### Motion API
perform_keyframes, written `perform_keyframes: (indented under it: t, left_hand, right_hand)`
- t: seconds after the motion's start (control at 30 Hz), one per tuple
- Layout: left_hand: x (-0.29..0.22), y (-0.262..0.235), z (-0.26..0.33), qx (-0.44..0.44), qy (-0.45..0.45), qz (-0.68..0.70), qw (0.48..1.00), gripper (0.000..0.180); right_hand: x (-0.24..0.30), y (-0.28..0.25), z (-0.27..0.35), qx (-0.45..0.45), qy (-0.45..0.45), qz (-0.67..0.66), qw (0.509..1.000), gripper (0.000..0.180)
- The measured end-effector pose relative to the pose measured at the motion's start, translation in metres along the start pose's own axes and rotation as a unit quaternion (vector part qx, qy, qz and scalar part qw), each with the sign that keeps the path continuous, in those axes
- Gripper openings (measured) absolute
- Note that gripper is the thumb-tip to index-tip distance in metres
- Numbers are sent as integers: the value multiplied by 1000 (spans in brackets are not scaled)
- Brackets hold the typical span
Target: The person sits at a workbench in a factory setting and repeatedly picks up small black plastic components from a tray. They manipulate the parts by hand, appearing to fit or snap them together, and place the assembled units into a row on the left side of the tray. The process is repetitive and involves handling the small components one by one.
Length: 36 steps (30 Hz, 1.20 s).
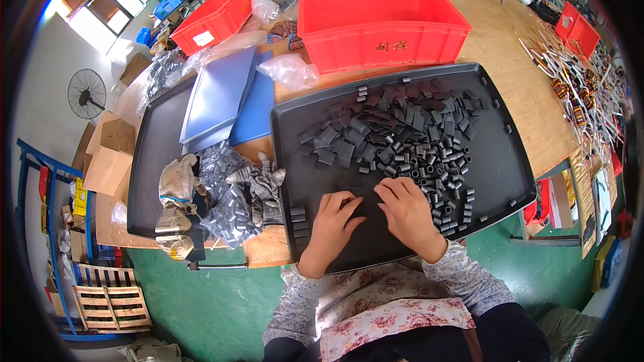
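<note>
My left hand [333, 226] is over the near part of a black tray [402, 260], thumb and fingers apart, nothing visible between them. Facing it, my right hand [410, 218] has its fingers stretched out, close beside a pile of short black tubes [429, 169]; nothing shows in its grasp. Flat black pieces [343, 151] lie heaped beyond the tubes. A short column of black tubes [298, 222] is lined up at the tray's left edge, next to my left hand. More tubes stand in small rows along the far and right edges.
A large red bin [382, 43] stands behind the tray, with another red bin [216, 17] to its left. Left of me, a second dark tray [157, 141] holds blue folders [218, 94], work gloves [176, 184] and a plastic bag of dark parts [231, 211]. A bundle of wires [577, 87] lies far right.
</note>
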<state>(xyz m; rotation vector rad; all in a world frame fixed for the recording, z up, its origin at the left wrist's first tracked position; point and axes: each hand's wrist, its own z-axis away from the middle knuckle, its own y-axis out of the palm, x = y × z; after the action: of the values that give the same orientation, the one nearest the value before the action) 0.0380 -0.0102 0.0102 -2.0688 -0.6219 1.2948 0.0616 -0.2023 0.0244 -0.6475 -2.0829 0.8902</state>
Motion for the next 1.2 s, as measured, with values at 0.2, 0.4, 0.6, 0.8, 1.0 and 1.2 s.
perform_keyframes:
  t: [0.2,0.4,0.6,0.8,1.0,1.2]
  left_hand:
    - [-3,5,1,25,-43,85,995,25]
    - [-2,-2,4,21,-46,189,981,25]
    - [3,-6,16,87,-200,339,915,19]
    - [-4,-1,10,40,-206,466,860,19]
    - [13,1,22,103,-234,448,857,14]
    - [6,0,20,89,-234,466,849,17]
  right_hand:
    - [-16,-6,16,70,-58,17,996,41]
    - [-5,-1,13,13,-19,-78,997,31]
    - [-6,11,15,49,-19,-94,994,31]
    - [3,3,6,-24,111,-312,943,24]
    - [3,14,7,84,253,-636,724,6]
    - [5,7,4,68,95,-390,914,6]
